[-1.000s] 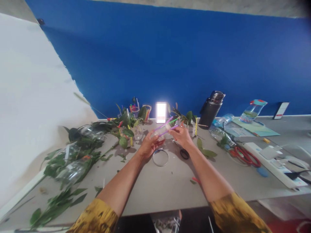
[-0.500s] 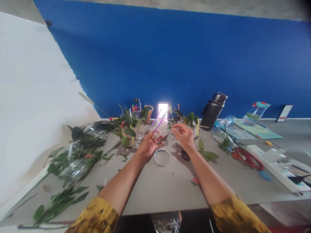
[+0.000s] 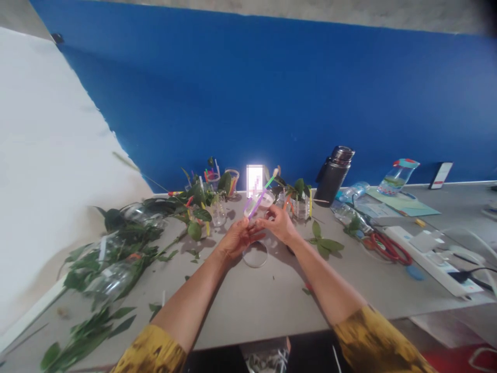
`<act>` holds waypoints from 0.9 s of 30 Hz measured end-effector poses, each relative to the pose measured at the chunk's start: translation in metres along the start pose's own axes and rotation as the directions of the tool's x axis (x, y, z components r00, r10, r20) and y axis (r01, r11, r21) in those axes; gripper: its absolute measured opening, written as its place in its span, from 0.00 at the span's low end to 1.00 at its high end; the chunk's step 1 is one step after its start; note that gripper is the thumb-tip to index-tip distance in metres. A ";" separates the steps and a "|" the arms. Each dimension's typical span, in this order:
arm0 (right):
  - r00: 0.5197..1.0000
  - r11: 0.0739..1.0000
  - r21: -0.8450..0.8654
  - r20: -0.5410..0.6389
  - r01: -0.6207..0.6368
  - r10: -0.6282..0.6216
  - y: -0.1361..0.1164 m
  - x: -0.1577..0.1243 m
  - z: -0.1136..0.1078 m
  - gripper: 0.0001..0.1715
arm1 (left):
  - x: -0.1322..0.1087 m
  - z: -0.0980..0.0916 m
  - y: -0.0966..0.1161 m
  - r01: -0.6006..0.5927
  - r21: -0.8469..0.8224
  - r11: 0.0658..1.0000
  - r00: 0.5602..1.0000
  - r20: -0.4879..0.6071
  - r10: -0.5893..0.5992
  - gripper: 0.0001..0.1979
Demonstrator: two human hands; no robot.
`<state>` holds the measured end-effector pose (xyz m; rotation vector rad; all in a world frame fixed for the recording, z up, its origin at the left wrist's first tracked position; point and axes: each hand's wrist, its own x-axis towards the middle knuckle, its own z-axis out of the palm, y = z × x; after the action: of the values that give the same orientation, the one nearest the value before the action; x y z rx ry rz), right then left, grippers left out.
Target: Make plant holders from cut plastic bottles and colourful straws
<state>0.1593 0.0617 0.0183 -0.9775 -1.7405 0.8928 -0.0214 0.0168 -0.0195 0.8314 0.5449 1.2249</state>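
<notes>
My left hand (image 3: 235, 241) is closed around the lower part of a clear plastic cup (image 3: 267, 198), which tilts away from me. Along the cup slants a purple straw (image 3: 257, 203), with a green piece (image 3: 271, 180) at its upper end. Fingers pinched, my right hand (image 3: 280, 224) meets the cup's near side close to my left fingertips; what is in the pinch, if anything, is too small to make out. On the table below lies a clear ring-shaped piece (image 3: 255, 255).
Cut leafy stems (image 3: 116, 254) and clear plastic bottles (image 3: 111, 282) spread at left. Behind stand cups with leaves and straws (image 3: 218, 210). To the right are a black flask (image 3: 334, 176), a leafy sprig (image 3: 326, 244), red-handled scissors (image 3: 390, 248) and a power strip (image 3: 430, 261).
My right hand has moved left and down to the cup, its fingers now beside my left fingertips. The purple straw with its green end shows more sharply. The view has shifted slightly.
</notes>
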 end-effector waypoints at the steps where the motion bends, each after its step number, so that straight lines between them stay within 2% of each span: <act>1: 1.000 1.000 0.001 -0.005 -0.003 0.003 0.000 0.000 -0.001 0.24 | 0.000 0.000 -0.001 0.018 -0.001 1.000 1.000 0.015 -0.018 0.31; 3: 1.000 0.998 0.058 0.019 -0.011 0.010 0.000 0.001 -0.006 0.26 | 0.001 -0.001 -0.001 0.046 -0.011 0.999 0.999 0.000 -0.046 0.31; 6: 0.981 0.969 0.245 0.192 -0.037 -0.011 -0.002 0.001 -0.015 0.28 | 0.005 -0.004 -0.001 -0.006 -0.019 1.000 0.985 -0.172 0.003 0.26; 9: 0.908 0.913 0.384 0.417 -0.139 -0.037 -0.003 0.000 -0.022 0.26 | 0.009 -0.008 0.001 -0.110 0.048 0.993 0.938 -0.326 0.120 0.21; 12: 0.866 0.880 0.419 0.500 -0.226 -0.016 -0.002 -0.002 -0.022 0.26 | 0.011 -0.010 0.004 -0.160 0.157 0.975 0.905 -0.372 0.208 0.19; 17: 0.915 0.881 0.431 0.402 -0.195 0.006 0.001 -0.002 -0.016 0.29 | 0.010 -0.008 0.003 -0.217 0.405 0.888 0.813 -0.429 0.394 0.17; 19: 0.937 0.868 0.464 0.350 -0.174 0.000 0.003 0.000 -0.014 0.29 | 0.010 -0.006 0.002 -0.216 0.450 0.866 0.803 -0.423 0.420 0.17; 23: 0.964 0.836 0.535 0.266 -0.124 -0.027 0.009 0.004 -0.011 0.26 | 0.009 0.000 -0.002 -0.182 0.292 0.939 0.861 -0.413 0.295 0.20; 27: 0.981 0.855 0.508 0.196 -0.107 0.006 0.012 0.003 -0.007 0.27 | 0.007 0.006 -0.003 -0.122 0.118 0.985 0.917 -0.367 0.157 0.22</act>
<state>0.1683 0.0710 0.0110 -0.5977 -1.5000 1.4409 -0.0131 0.0214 -0.0178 0.7248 0.8702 1.5133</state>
